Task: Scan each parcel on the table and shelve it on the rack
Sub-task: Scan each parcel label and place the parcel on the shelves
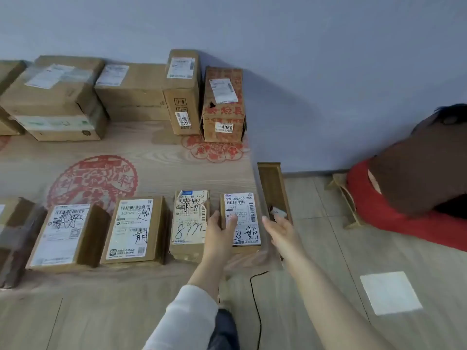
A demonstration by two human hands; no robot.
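Several cardboard parcels with white shipping labels lie in a front row on the wood-grain table (156, 160). My left hand (219, 229) grips the rightmost small parcel (246, 223), thumb on its label and fingers along its left side. To its left lie a parcel marked 872 (189, 223) and two wider parcels (134, 229) (60, 233). My right hand (278, 229) reaches with straight fingers toward a small white object (278, 212) in a narrow wooden tray (270, 180) at the table's right end. It holds nothing. No rack is in view.
More boxes stand along the wall at the back, among them one tagged 6085 (183, 94) and one tagged 4068 (223, 109). On the floor to the right are a red cushion (394, 223), a white square (390, 293) and a black cable (255, 299).
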